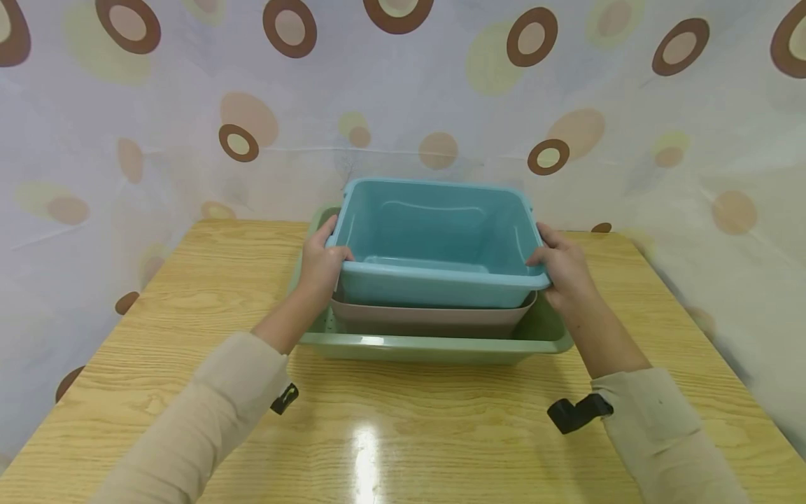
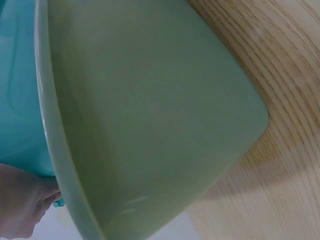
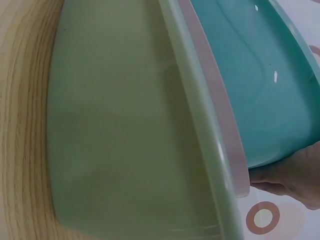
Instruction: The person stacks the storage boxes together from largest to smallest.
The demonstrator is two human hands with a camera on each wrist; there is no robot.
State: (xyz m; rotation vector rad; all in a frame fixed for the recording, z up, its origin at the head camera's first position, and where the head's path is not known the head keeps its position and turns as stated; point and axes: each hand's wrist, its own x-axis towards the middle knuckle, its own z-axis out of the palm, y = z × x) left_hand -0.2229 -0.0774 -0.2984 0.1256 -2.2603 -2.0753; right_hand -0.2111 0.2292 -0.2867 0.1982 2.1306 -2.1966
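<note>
Both hands hold a blue plastic basin [image 1: 434, 280] by its two short sides. The left hand [image 1: 322, 260] grips the left rim, thumb over the edge; the right hand [image 1: 563, 266] grips the right rim the same way. Under the blue basin sits a pinkish-brown basin [image 1: 428, 320], partly hidden by it. Both are within the outline of a larger green basin [image 1: 434, 348] that stands on the table. In the left wrist view the green basin's wall [image 2: 155, 100] fills most of the picture. The right wrist view shows the pinkish-brown rim [image 3: 220, 100] between green and blue.
The wooden table [image 1: 208, 294] has a light-coloured grain and a bright reflection near its front. A patterned cloth [image 1: 403, 98] with brown rings hangs behind and along the sides. Dark straps [image 1: 579, 413] show at the cuffs of the beige sleeves.
</note>
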